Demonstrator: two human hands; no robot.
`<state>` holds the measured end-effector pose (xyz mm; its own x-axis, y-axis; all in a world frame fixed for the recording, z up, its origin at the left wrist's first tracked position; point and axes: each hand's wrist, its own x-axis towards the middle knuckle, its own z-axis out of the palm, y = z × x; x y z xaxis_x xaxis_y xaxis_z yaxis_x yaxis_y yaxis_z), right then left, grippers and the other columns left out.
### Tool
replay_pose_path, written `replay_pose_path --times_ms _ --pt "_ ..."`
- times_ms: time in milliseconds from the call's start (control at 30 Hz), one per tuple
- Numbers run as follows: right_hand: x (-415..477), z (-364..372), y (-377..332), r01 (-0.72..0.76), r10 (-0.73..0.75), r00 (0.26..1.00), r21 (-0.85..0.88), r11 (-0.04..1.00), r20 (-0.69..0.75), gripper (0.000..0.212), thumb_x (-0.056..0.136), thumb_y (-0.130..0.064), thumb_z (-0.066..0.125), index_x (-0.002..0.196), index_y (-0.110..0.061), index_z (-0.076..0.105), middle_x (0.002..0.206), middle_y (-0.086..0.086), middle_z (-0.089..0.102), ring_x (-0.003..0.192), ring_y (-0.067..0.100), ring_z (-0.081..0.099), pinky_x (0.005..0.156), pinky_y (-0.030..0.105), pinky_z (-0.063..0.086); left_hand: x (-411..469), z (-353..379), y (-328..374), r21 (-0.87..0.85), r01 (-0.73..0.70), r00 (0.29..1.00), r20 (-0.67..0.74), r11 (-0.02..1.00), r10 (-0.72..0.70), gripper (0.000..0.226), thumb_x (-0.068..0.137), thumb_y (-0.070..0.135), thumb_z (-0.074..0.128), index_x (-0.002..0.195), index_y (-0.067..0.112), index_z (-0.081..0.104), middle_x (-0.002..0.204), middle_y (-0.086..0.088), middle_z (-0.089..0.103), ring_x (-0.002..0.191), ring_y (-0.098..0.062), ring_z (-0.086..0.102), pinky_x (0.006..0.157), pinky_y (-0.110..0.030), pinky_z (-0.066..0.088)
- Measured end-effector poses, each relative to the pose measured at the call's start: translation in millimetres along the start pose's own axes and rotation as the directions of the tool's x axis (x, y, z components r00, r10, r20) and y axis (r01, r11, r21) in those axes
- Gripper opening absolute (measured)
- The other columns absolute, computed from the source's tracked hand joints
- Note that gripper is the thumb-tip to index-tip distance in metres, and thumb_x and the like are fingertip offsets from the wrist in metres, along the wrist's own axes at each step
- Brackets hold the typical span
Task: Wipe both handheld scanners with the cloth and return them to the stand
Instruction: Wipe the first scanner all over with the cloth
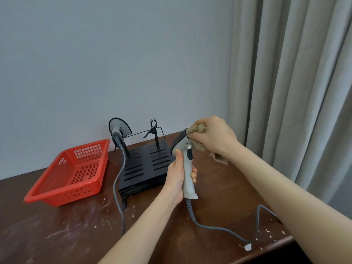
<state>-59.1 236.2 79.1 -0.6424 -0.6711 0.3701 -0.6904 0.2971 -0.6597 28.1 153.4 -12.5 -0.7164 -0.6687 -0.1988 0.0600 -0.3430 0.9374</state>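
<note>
My left hand (176, 177) grips the grey handle of a handheld scanner (187, 168), held upright above the table. My right hand (214, 138) holds a bunched tan cloth (199, 129) against the scanner's dark head; a loose end of the cloth hangs below the wrist. The scanner's grey cable (215, 227) trails down across the table to the right. A second scanner (119, 128) sits in the left holder of the black slotted stand (146, 168), its cable (118, 187) running toward the front. The stand's right clip (153, 126) holds nothing.
A red perforated plastic basket (70, 174) sits left of the stand. The dark wooden table (57, 235) is scratched and flecked with white bits. A grey wall is behind, and grey curtains (285, 73) hang at the right beyond the table's corner.
</note>
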Motion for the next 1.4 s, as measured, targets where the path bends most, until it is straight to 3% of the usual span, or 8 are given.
replay_pose_path --times_ms 167,367,433,500,567,900,1167,1400 --pt "2 1 9 -0.085 0.06 0.996 -0.448 0.89 -0.069 0.019 0.086 -0.029 0.052 0.092 -0.02 0.068 0.077 0.003 0.059 0.068 0.028 0.05 0.061 0.027 0.036 -1 -3 -3 0.031 -0.013 1.0 -0.007 0.999 0.014 0.061 0.085 0.063 0.041 0.098 0.006 0.058 0.053 -0.004 0.055 0.042 -0.012 0.047 0.042 -0.024 0.042" --pt "2 -1 3 -0.027 0.019 0.999 0.164 0.986 0.047 0.013 0.078 -0.025 0.063 0.073 -0.014 0.067 0.066 0.003 0.064 0.067 0.023 0.062 0.065 0.039 0.053 0 0 0 0.017 -0.06 0.998 -0.008 0.998 0.06 0.065 0.076 0.066 0.042 0.094 0.005 0.058 0.052 -0.004 0.055 0.041 -0.012 0.047 0.041 -0.025 0.043" --pt "3 0 5 -0.024 0.024 1.0 -0.064 0.998 0.0 0.015 0.082 -0.033 0.059 0.081 -0.022 0.068 0.076 0.001 0.067 0.077 0.026 0.063 0.063 0.033 0.049 1 -1 0 0.002 -0.047 0.999 -0.024 0.999 0.047 0.06 0.085 0.062 0.041 0.093 0.005 0.058 0.052 -0.004 0.055 0.041 -0.012 0.047 0.04 -0.024 0.042" --pt "4 0 10 -0.028 0.018 0.999 -0.442 0.896 -0.028 0.02 0.088 -0.036 0.053 0.093 -0.023 0.067 0.092 0.005 0.067 0.087 0.031 0.062 0.064 0.029 0.04 1 -2 -3 0.001 -0.019 0.999 -0.032 1.0 0.019 0.058 0.089 0.06 0.04 0.093 0.005 0.058 0.052 -0.004 0.054 0.041 -0.012 0.047 0.04 -0.023 0.042" --pt "7 -5 17 -0.051 0.032 0.999 -0.586 0.809 -0.043 0.018 0.091 -0.029 0.052 0.101 -0.021 0.065 0.103 0.006 0.067 0.095 0.032 0.063 0.066 0.029 0.038 0 -4 -4 -0.046 0.019 0.999 -0.031 0.999 -0.02 0.058 0.087 0.061 0.041 0.09 0.006 0.059 0.052 -0.003 0.053 0.041 -0.011 0.046 0.039 -0.022 0.041" --pt "3 -5 24 -0.038 0.036 0.997 -0.022 0.999 -0.068 0.015 0.085 -0.038 0.057 0.093 -0.026 0.058 0.088 -0.003 0.06 0.087 0.022 0.055 0.072 0.03 0.041 1 -6 2 -0.11 0.059 0.998 -0.017 0.992 -0.061 0.059 0.085 0.064 0.039 0.086 0.009 0.058 0.051 -0.003 0.052 0.039 -0.01 0.044 0.037 -0.021 0.039" --pt "-3 4 14 0.054 -0.126 0.976 -0.366 0.929 -0.175 0.02 0.086 -0.023 0.053 0.101 -0.017 0.064 0.094 0.007 0.067 0.083 0.033 0.058 0.063 0.03 0.035 -2 -1 0 -0.043 0.02 1.0 -0.004 0.999 -0.02 0.059 0.087 0.062 0.039 0.092 0.006 0.057 0.052 -0.004 0.053 0.04 -0.011 0.045 0.039 -0.022 0.04" --pt "-5 11 -2 0.228 -0.266 0.95 -0.215 0.95 -0.165 0.013 0.083 -0.019 0.058 0.093 -0.017 0.066 0.088 0.0 0.068 0.083 0.025 0.061 0.065 0.031 0.045 -4 0 -1 -0.05 0.042 0.999 0.001 0.998 -0.042 0.06 0.088 0.062 0.038 0.093 0.005 0.057 0.053 -0.004 0.053 0.039 -0.011 0.045 0.038 -0.022 0.039"
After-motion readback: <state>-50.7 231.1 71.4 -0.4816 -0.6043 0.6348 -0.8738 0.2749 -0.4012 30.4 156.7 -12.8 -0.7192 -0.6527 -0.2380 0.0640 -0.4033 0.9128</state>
